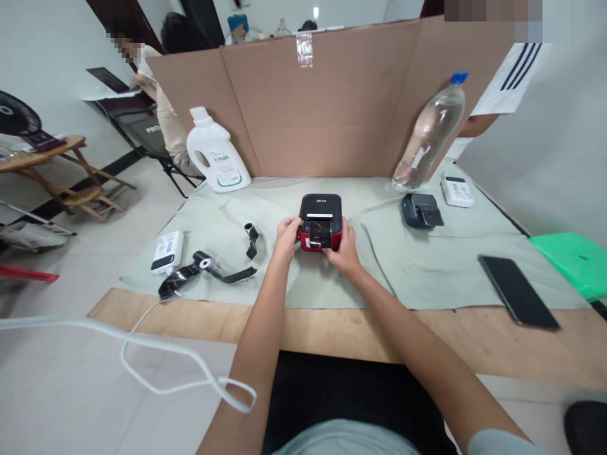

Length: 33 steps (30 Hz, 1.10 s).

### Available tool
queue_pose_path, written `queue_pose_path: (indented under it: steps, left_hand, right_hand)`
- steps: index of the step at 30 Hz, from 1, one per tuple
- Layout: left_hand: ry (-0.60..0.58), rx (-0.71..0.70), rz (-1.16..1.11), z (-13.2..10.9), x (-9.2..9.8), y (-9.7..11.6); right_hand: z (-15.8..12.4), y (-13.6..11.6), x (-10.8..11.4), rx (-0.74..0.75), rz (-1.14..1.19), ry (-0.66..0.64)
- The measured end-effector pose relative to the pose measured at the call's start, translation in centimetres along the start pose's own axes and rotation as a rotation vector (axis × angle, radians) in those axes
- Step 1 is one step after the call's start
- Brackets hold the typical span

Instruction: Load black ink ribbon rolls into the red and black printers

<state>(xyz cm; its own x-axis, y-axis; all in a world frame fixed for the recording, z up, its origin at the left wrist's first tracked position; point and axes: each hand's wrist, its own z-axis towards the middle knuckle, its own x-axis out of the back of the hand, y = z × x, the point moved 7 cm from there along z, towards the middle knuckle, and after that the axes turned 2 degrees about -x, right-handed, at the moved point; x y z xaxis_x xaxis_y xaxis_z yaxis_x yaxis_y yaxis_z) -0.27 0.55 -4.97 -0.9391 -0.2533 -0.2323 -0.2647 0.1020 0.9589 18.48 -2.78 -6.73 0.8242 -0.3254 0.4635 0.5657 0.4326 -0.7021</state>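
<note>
A small black and red printer-like device [322,208] rests at the middle of the cloth-covered table, with a glossy black strip [320,234] coming out of its front. My left hand [287,235] grips the device's left side. On its right front corner, my right hand [346,250] is closed round the red base. Left of my hands lie a short curled black strip [251,241] and a longer black ribbon with a white-cored roll [205,264]. A dark device with a black flap [421,211] stands on the right.
A white jug [219,155] and a clear water bottle [431,136] stand before a cardboard screen [322,107]. White boxes [167,251] [457,189] sit left and right. A phone [518,292] lies at right, near a green stool [571,262]. A white cable [142,341] hangs lower left; people are behind.
</note>
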Motion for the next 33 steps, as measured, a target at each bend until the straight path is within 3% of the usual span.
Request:
queue_pose_path:
  steps: [13, 17, 20, 22, 24, 26, 28, 33]
  left_hand:
    - [0.010, -0.231, -0.134, -0.6, -0.2, -0.1]
    - [0.018, -0.318, -0.162, -0.7, 0.2, -0.4]
    - [0.029, -0.310, -0.180, -0.3, 0.5, -1.0]
    - [0.043, -0.289, -0.218, 0.1, 0.6, -1.6]
    - [0.050, -0.269, -0.268, 0.4, 0.6, -2.0]
    - [0.035, -0.258, -0.305, 0.6, 0.4, -2.4]
    - [0.011, -0.261, -0.317, 0.7, 0.2, -2.5]
    - [-0.033, -0.258, -0.323, 1.1, 0.1, -2.6]
  right_hand:
    - [-0.1, 0.1, 0.4, -0.017, 0.023, 0.043]
    - [1.4, -0.7, 3.2, -0.027, 0.146, 0.075]
    - [5.0, -2.5, 5.6, -0.026, 0.079, 0.091]
    - [8.3, -4.1, 4.6, -0.038, -0.107, -0.134]
    - [10.7, -5.2, 1.7, -0.071, -0.391, -0.511]
    - [12.1, -5.7, -0.9, -0.116, -0.630, -0.802]
    - [13.0, -6.2, -2.8, -0.159, -0.745, -0.940]
    - [13.4, -7.0, -4.6, -0.172, -0.845, -1.038]
